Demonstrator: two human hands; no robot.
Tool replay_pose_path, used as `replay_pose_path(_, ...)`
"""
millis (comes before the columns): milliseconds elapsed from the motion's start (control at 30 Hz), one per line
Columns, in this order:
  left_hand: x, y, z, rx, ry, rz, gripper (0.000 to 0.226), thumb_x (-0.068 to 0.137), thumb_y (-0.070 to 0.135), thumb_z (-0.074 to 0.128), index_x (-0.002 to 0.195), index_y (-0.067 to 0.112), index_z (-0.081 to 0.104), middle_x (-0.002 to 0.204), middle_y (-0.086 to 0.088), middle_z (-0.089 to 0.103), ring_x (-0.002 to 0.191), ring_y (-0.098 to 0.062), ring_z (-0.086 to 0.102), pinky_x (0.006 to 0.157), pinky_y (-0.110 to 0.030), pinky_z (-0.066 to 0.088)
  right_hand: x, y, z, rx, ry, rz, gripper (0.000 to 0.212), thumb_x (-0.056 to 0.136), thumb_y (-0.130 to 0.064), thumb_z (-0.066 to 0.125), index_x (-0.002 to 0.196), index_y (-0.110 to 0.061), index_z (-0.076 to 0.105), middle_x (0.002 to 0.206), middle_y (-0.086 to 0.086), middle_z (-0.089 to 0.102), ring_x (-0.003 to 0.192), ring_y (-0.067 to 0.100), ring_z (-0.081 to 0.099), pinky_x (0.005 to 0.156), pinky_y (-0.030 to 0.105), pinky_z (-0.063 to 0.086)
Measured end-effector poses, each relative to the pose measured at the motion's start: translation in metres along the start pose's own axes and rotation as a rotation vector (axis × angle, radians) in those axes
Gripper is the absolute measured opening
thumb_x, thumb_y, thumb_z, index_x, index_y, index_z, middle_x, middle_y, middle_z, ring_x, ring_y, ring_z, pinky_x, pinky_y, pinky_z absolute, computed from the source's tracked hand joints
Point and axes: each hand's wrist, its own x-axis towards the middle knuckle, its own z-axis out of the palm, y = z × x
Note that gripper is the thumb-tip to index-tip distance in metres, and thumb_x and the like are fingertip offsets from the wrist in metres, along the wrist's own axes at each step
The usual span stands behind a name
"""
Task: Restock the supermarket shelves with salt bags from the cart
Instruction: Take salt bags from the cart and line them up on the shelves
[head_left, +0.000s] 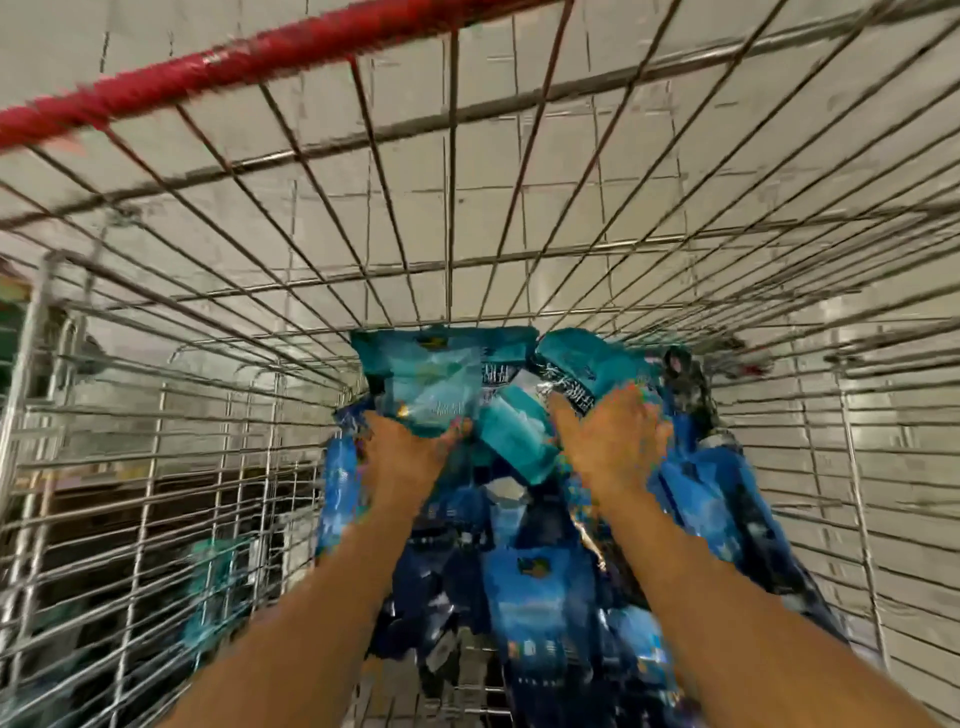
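**Both hands down in the cart among the salt bags**

Head view: the wire cart with its red handle surrounds both forearms; the frame is smeared with motion blur; the left hand grips the lower edge of a teal salt bag, its fingers curled under it and hidden; the right hand rests on the heap of blue salt bags, and whether its fingers are clamped on anything I cannot tell; a second teal bag lies tilted between the two hands; pale floor tiles show through the mesh beyond the fingers.
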Motion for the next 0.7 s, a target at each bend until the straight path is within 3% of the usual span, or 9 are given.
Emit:
replay_pose_path(133, 0.003, -0.005, 0.002, -0.016, 0.014, -0.006, 0.077, 0.057, 0.052, 0.091, 0.116, 0.012, 0.063, 0.109, -0.007, 0.072, 0.101, -0.027, 0.067, 0.086, -0.045, 0.058, 0.028, -0.01, 0.003, 0.204, -0.201, 0.193, 0.126, 0.067, -0.077, 0.069, 0.153, -0.001, 0.017, 0.153, 0.018, 0.039, 0.142, 0.041, 0.031, 0.118, 0.05, 0.024)
replay_pose_path(200, 0.006, -0.008, 0.001, -0.005, 0.011, -0.029, 0.074, 0.058, 0.051, 0.091, 0.115, 0.013, 0.065, 0.107, -0.006, 0.073, 0.101, -0.026, 0.068, 0.087, -0.045, 0.058, 0.034, -0.012, 0.005, 0.312, -0.28, 0.251, 0.125, 0.063, -0.071, 0.077, 0.152, -0.002, 0.022, 0.154, 0.019, 0.037, 0.141, 0.041, 0.035, 0.116, 0.053, 0.027)
replay_pose_path(300, 0.009, -0.015, -0.003, -0.117, -0.026, -0.041, 0.067, 0.057, 0.041, 0.094, 0.112, 0.013, 0.066, 0.105, -0.005, 0.074, 0.095, -0.022, 0.07, 0.084, -0.041, 0.06, 0.033, -0.012, 0.005, 0.602, -0.305, 0.269, 0.089, 0.063, -0.046, 0.089, 0.131, -0.001, 0.054, 0.135, 0.02, 0.058, 0.122, 0.037, 0.055, 0.104, 0.053, 0.044)
replay_pose_path(400, 0.003, -0.016, -0.015, -0.138, -0.071, -0.044, 0.065, 0.058, 0.039, 0.094, 0.112, 0.016, 0.066, 0.102, -0.001, 0.074, 0.09, -0.019, 0.07, 0.078, -0.038, 0.061, 0.016, -0.01, 0.002, 0.681, -0.215, 0.213, 0.048, 0.073, -0.033, 0.085, 0.106, -0.003, 0.07, 0.11, 0.016, 0.07, 0.106, 0.034, 0.064, 0.09, 0.047, 0.051)
replay_pose_path(567, -0.035, -0.009, -0.041, -0.233, -0.171, -0.04, 0.044, 0.067, 0.015, 0.09, 0.096, 0.018, 0.058, 0.091, 0.013, 0.067, 0.089, -0.014, 0.067, 0.069, -0.021, 0.056, -0.029, 0.002, -0.013, 0.884, -0.171, 0.193, 0.053, 0.09, -0.026, 0.071, 0.134, -0.002, 0.053, 0.136, 0.015, 0.058, 0.121, 0.03, 0.056, 0.087, 0.035, 0.044)
replay_pose_path(633, -0.06, -0.006, -0.057, -0.271, -0.19, -0.024, 0.039, 0.068, 0.013, 0.089, 0.089, 0.027, 0.059, 0.089, 0.012, 0.069, 0.088, -0.011, 0.069, 0.057, -0.011, 0.052, -0.05, 0.01, -0.032, 1.0, -0.233, 0.259, 0.07, 0.09, -0.027, 0.072, 0.149, -0.009, 0.037, 0.152, 0.009, 0.042, 0.137, 0.028, 0.043, 0.103, 0.039, 0.041)
replay_pose_path(700, -0.09, 0.0, -0.08, -0.31, -0.223, -0.047, 0.048, 0.068, 0.022, 0.09, 0.107, 0.024, 0.064, 0.107, 0.001, 0.071, 0.096, -0.011, 0.07, 0.068, -0.019, 0.057, -0.072, 0.02, -0.054, 1.1, -0.362, 0.276, 0.076, 0.086, -0.032, 0.075, 0.151, -0.025, 0.035, 0.156, 0.001, 0.036, 0.14, 0.028, 0.04, 0.113, 0.049, 0.036)
